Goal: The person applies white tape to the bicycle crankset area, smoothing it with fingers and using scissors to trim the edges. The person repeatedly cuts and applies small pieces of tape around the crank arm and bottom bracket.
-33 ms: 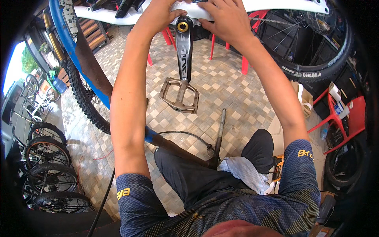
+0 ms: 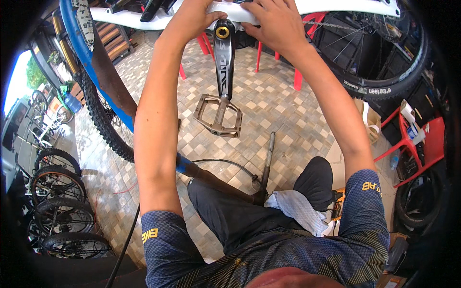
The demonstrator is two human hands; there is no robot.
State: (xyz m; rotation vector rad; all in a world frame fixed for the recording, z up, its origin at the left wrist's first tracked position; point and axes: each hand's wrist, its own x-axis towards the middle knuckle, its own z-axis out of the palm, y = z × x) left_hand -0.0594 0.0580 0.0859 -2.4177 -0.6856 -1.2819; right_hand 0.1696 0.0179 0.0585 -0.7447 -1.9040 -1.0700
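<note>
At the top of the view, a white bicycle frame (image 2: 331,5) runs across, and both my hands are on it. My left hand (image 2: 194,19) grips it just left of the crank, the thumb along its near side and the other fingers cut off by the picture's edge. To the right of the crank, my right hand (image 2: 276,24) holds the frame with its thumb low and its fingers over the top. Between my hands hangs a black crank arm (image 2: 224,62) with a gold-ringed bolt. A bronze-grey flat pedal (image 2: 218,116) is fixed to its lower end.
A long blue-and-brown tube (image 2: 108,79) curves down on the left beside a knobby tyre (image 2: 98,115). At right are a large wheel (image 2: 379,90) and a red chair (image 2: 432,149). Several bicycles (image 2: 65,211) stand at left. A light cloth (image 2: 297,209) lies by my leg.
</note>
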